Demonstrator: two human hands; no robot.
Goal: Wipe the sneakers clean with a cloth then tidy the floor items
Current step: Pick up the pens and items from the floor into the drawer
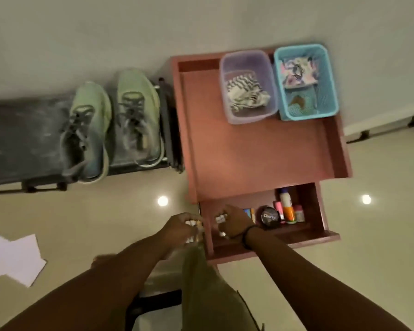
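Two pale green sneakers (112,125) stand side by side on a low dark rack (22,139) at the left. A striped cloth (245,94) lies in a purple basket (249,115) on a reddish-brown cabinet (261,151). Its drawer (268,244) is pulled open below. My left hand (182,228) is closed on several small blurred items just left of the drawer. My right hand (232,222) is inside the drawer's left end, closed on small items of the same kind.
A blue basket (306,111) with printed fabric sits beside the purple one. In the drawer lie a round black tin (270,217) and small bottles (288,207). White paper sheets (12,256) lie on the tiled floor at the left. A wall runs behind.
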